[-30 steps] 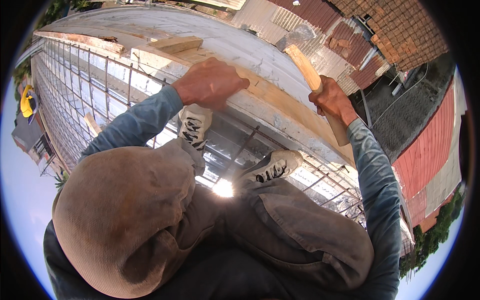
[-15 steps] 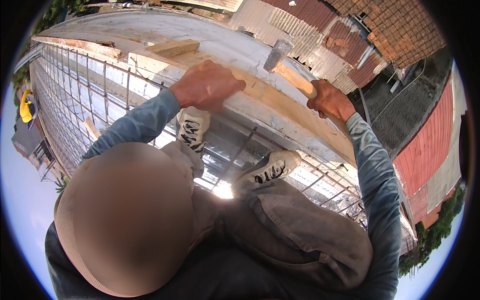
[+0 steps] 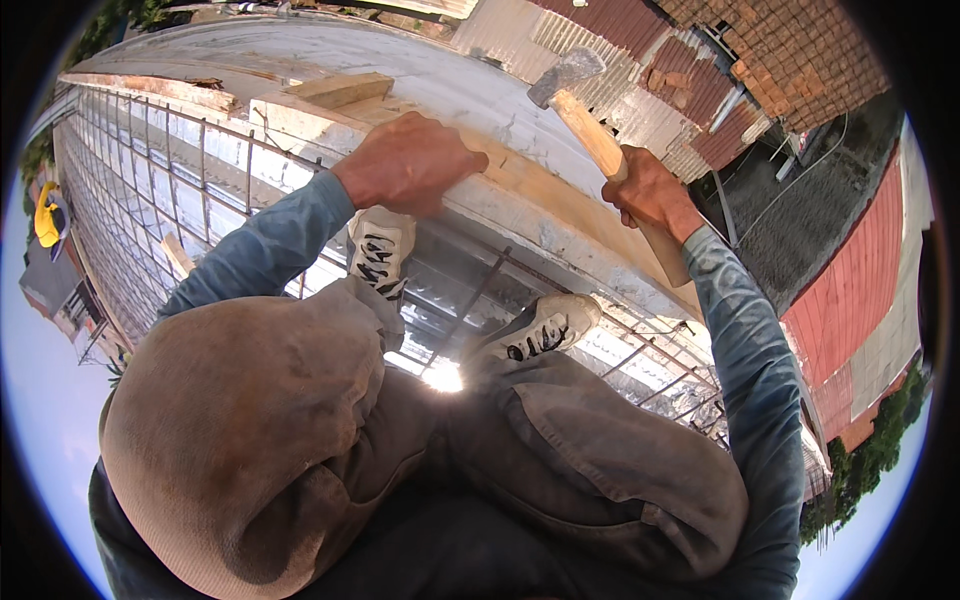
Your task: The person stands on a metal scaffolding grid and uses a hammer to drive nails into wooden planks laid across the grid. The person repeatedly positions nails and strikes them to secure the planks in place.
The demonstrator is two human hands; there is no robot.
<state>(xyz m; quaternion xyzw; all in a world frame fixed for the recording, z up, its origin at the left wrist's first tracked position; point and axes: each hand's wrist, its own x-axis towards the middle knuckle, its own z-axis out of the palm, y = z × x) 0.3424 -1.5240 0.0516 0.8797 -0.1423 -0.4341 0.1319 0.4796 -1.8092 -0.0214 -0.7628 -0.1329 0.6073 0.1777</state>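
Observation:
My right hand (image 3: 655, 196) is wrapped round the wooden handle of a hammer (image 3: 590, 133). Its grey metal head points up and away, raised over the far side of a pale timber board (image 3: 530, 180). At the board's near edge my left hand (image 3: 412, 163) is closed, knuckles up, with the fingers curled out of sight. What it grips, if anything, is hidden. A short wood block (image 3: 345, 90) lies at the board's left end, just beyond my left hand.
Steel reinforcing bars (image 3: 205, 150) form a grid at left and beneath my shoes (image 3: 380, 250). Beyond the board runs a grey sheet surface (image 3: 300, 50). Corrugated roofs (image 3: 600, 40) and a tiled roof (image 3: 800, 60) lie lower down. A yellow object (image 3: 47, 215) is at far left.
The hammer and my right hand have risen slightly, tilting the head a little further up. My left hand has shifted slightly up and left, still closed.

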